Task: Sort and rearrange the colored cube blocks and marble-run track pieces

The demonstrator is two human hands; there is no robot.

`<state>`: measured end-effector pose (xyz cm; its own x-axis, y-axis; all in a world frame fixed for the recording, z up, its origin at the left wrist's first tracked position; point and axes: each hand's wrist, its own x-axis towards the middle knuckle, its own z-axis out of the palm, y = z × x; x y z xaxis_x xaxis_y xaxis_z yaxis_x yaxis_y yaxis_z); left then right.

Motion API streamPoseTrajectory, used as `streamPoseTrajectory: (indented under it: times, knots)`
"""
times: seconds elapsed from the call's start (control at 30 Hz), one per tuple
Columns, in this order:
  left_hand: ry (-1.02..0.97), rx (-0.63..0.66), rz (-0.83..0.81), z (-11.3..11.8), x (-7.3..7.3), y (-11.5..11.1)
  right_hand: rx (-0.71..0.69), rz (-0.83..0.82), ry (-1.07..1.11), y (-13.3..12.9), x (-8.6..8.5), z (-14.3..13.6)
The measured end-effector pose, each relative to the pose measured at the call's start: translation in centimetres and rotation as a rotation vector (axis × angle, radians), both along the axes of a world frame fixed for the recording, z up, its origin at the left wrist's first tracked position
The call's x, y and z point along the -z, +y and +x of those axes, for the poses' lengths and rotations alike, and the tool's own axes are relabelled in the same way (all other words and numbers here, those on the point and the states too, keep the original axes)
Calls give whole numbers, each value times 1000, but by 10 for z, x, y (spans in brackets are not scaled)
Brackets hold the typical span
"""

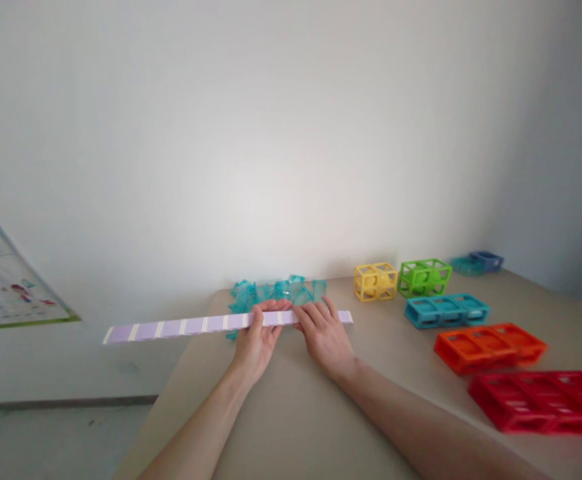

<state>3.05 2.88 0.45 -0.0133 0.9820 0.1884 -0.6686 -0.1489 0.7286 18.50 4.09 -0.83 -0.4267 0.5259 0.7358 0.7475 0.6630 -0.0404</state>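
A long lavender bar (172, 327), built of several segments parted by pale bands, is held nearly level above the table. My left hand (259, 340) grips it near the middle, thumb on the near face and fingers behind. Close beside it, my right hand (325, 337) is closed over the bar, fingers bent across its top. The right end sticks out a little past my right hand, while the longer left part reaches beyond the table's left edge. Behind my hands lies a heap of translucent teal pieces (243, 293), partly hidden by the bar.
Openwork blocks line the right side: yellow (375, 282), green (425, 278), blue (447, 311), orange (489, 348) and red (545, 402). A dark blue piece (487, 261) sits at the back right corner. The table (291, 427) meets a white wall; a poster (11, 273) hangs left.
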Motion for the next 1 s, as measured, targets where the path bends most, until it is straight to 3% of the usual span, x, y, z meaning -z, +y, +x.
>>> streamPoseTrajectory:
  times: [0.2, 0.4, 0.53, 0.73, 1.0]
  knots:
    - [41, 88, -35, 1, 1, -4, 17, 111, 87, 58, -1, 2]
    - [105, 84, -104, 5, 3, -8, 85, 87, 173, 122, -1, 6]
    - [109, 63, -121, 7, 4, -7, 124, 35, 196, 151, 3, 15]
    - [192, -183, -135, 0, 11, 3, 156, -56, 177, 166, 14, 27]
    - [329, -181, -129, -4, 17, 4, 127, -87, 274, 159, 13, 29]
